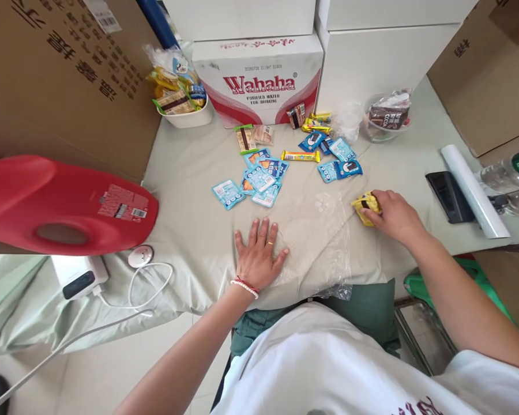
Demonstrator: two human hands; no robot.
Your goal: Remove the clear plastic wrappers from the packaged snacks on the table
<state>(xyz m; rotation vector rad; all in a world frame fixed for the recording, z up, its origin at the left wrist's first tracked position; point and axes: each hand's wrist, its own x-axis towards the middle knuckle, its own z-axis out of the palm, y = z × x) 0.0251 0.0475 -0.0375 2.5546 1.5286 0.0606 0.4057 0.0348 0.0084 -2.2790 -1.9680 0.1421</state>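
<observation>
My left hand (259, 256) lies flat on the cloth-covered table (190, 213), fingers spread, beside a clear plastic bag (324, 242). At the right, my right hand (391, 213) grips a small yellow snack packet (365, 207) at table level. Beyond my left hand lies a loose pile of blue snack packets (262, 177). More blue packets (341, 170) lie farther right, close to a yellow wrapped bar (300, 156). Behind these are a green-edged snack packet (244, 139) and several yellow-wrapped snacks (316, 124).
A white basket of snacks (188, 118) and a clear bowl with brown packets (387, 118) flank a Wahaha carton (259, 80). A red jug (69, 207), white device (80, 276) and cable are left. A phone (447, 196) and white roll (476, 190) are right.
</observation>
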